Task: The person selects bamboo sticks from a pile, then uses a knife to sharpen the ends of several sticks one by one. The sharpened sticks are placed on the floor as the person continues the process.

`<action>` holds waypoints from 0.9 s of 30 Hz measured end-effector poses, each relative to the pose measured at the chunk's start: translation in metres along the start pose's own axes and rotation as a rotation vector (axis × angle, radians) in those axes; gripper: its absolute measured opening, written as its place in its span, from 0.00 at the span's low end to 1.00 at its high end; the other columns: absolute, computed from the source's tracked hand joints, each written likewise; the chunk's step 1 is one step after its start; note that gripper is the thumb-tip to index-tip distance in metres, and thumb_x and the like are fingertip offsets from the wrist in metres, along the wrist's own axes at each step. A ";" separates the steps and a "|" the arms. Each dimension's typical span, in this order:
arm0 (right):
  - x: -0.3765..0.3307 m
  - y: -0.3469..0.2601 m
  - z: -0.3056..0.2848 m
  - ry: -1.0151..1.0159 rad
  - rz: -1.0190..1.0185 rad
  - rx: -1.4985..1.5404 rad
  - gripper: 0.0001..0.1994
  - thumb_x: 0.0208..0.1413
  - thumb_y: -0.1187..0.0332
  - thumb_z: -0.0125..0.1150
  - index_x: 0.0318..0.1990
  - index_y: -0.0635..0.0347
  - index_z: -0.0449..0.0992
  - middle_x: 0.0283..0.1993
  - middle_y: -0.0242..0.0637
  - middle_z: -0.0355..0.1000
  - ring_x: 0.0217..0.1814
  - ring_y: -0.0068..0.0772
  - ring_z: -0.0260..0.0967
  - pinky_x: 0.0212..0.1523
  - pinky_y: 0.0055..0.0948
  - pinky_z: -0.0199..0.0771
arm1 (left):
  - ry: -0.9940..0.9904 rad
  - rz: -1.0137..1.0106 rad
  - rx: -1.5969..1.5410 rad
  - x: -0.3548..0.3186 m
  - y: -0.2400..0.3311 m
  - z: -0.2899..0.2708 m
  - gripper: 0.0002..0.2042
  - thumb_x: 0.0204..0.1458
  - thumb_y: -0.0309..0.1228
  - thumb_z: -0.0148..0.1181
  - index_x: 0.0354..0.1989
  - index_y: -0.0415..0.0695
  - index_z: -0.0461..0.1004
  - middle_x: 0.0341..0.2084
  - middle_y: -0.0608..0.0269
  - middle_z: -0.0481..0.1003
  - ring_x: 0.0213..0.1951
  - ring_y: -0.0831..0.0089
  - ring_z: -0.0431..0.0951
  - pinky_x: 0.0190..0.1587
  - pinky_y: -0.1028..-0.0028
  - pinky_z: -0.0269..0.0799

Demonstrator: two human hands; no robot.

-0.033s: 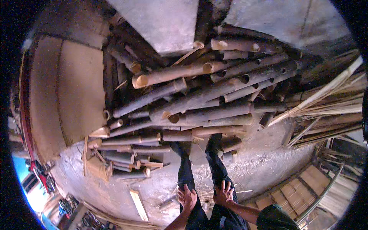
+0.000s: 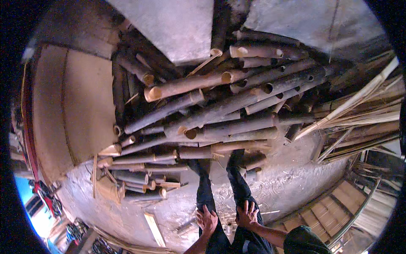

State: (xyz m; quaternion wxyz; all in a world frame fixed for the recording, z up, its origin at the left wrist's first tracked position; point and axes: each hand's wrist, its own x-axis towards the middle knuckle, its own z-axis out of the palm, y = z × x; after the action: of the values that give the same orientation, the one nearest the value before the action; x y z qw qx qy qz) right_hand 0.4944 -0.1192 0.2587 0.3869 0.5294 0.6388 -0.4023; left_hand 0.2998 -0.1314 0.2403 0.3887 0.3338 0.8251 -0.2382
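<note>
My left hand (image 2: 207,219) rests on my left leg, its fingers apart and nothing held. On the other leg lies my right hand (image 2: 247,215), also with spread fingers and no object in it. Both legs wear dark trousers (image 2: 204,190) and reach forward to the near side of a large pile of cut bamboo poles (image 2: 224,106). The poles are thick and brownish grey, with hollow cut ends, and are stacked crosswise. Shorter bamboo pieces (image 2: 146,192) lie at the left front of the pile, apart from my hands.
A large tan board (image 2: 86,106) stands at the left. Long split bamboo strips (image 2: 359,110) lean and lie at the right. Behind my right arm is a slatted bamboo panel (image 2: 325,209). One pale flat strip (image 2: 154,228) and scattered shavings (image 2: 270,186) lie on the floor.
The view has shifted very slightly, so the pile sits a little differently in the picture. Both hands stay where they were on my legs.
</note>
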 end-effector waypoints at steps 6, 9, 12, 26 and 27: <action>0.000 -0.005 0.008 0.017 0.020 0.072 0.36 0.48 0.46 0.59 0.66 0.42 0.59 0.72 0.57 0.37 0.71 0.76 0.32 0.55 0.79 0.48 | -0.128 -0.013 0.054 0.004 0.009 -0.022 0.30 0.53 0.42 0.51 0.65 0.50 0.55 0.63 0.31 0.52 0.63 0.36 0.56 0.57 0.44 0.60; 0.001 -0.012 0.009 -0.016 0.034 0.096 0.37 0.49 0.45 0.57 0.67 0.43 0.57 0.73 0.57 0.35 0.71 0.76 0.31 0.56 0.80 0.46 | -0.178 0.003 0.064 0.008 0.017 -0.046 0.29 0.53 0.40 0.50 0.65 0.50 0.56 0.62 0.33 0.53 0.62 0.37 0.57 0.57 0.43 0.61; 0.002 -0.014 0.015 -0.017 0.029 0.133 0.35 0.51 0.46 0.54 0.67 0.45 0.57 0.73 0.57 0.34 0.72 0.76 0.30 0.56 0.80 0.45 | -0.173 0.014 0.089 0.010 0.023 -0.059 0.29 0.53 0.40 0.50 0.65 0.49 0.56 0.62 0.32 0.54 0.61 0.36 0.58 0.57 0.43 0.61; 0.006 -0.031 0.017 0.013 0.079 0.217 0.32 0.55 0.43 0.48 0.66 0.44 0.61 0.74 0.53 0.35 0.72 0.77 0.28 0.54 0.83 0.46 | -0.050 0.131 0.258 0.023 0.027 -0.067 0.23 0.56 0.40 0.49 0.60 0.50 0.63 0.61 0.36 0.58 0.59 0.37 0.62 0.54 0.46 0.65; 0.006 -0.032 0.021 0.031 0.078 0.212 0.32 0.56 0.42 0.48 0.66 0.44 0.61 0.74 0.52 0.35 0.72 0.77 0.28 0.54 0.83 0.46 | -0.042 0.139 0.264 0.024 0.026 -0.066 0.23 0.56 0.40 0.49 0.60 0.50 0.63 0.60 0.36 0.59 0.59 0.37 0.63 0.53 0.46 0.66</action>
State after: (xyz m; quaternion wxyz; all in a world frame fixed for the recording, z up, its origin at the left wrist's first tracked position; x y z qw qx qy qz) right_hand 0.4637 -0.1397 0.2482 0.3342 0.5979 0.5775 -0.4442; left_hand 0.2759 -0.0617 0.2566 0.3742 0.4331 0.7531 -0.3244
